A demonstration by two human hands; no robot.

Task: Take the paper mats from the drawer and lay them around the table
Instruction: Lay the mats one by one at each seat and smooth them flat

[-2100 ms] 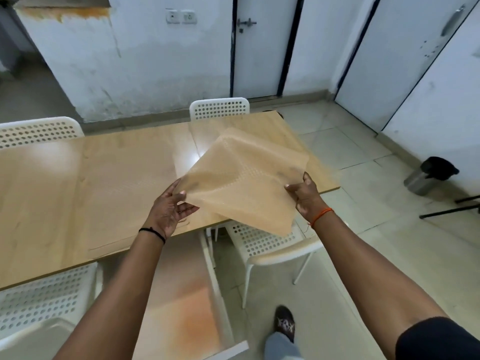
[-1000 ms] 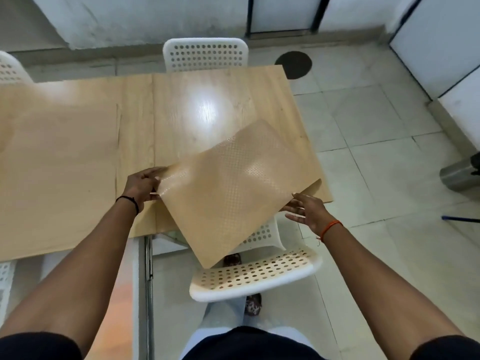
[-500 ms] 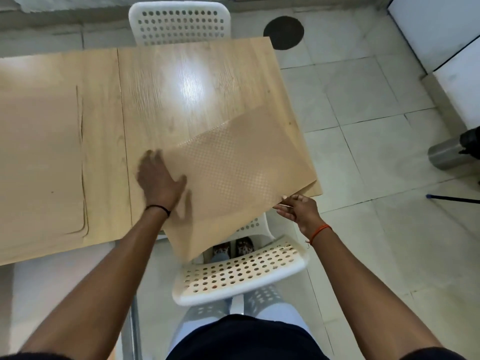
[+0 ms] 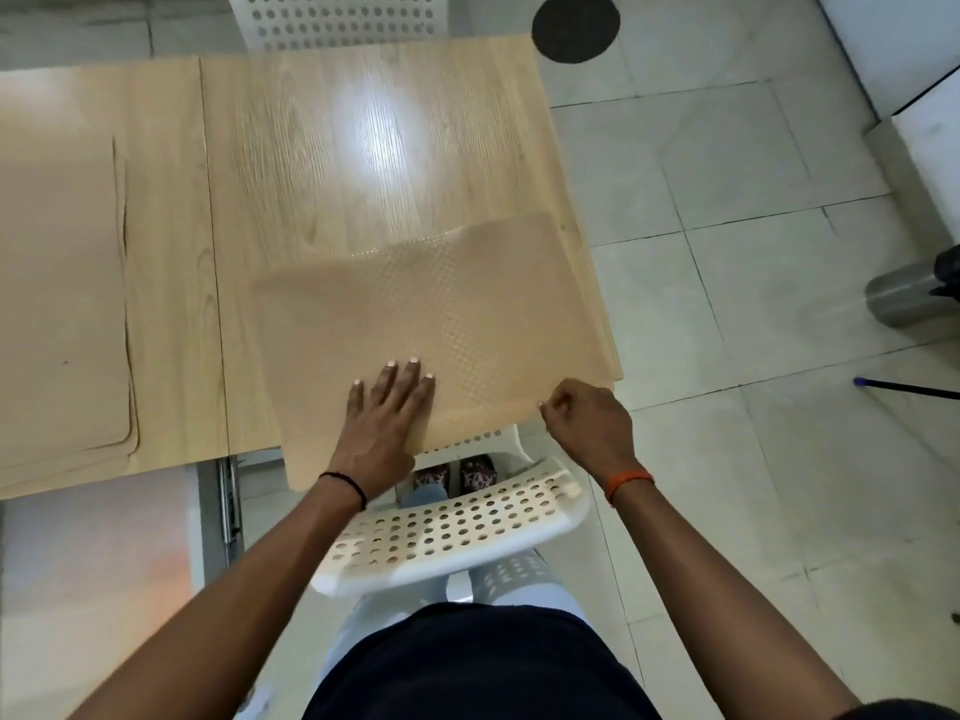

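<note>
A tan dotted paper mat (image 4: 441, 314) lies on the near right corner of the wooden table (image 4: 332, 148), its near edge hanging over the table's front. My left hand (image 4: 387, 418) rests flat on the mat's near part, fingers spread. My right hand (image 4: 587, 423) pinches the mat's near right edge. Another tan mat (image 4: 57, 304) lies flat on the table at the left; thin edges below it hint at more beneath.
A white perforated chair (image 4: 447, 532) stands tucked at the table's front, right under my arms. A second white chair (image 4: 337, 18) is at the far side. On the tiled floor to the right stand a steel bin (image 4: 904, 298) and a dark round floor cover (image 4: 575, 26).
The mat came down from mid-air onto the table's corner and now lies nearly flat. My left hand slid from the mat's left edge to press on its near part.
</note>
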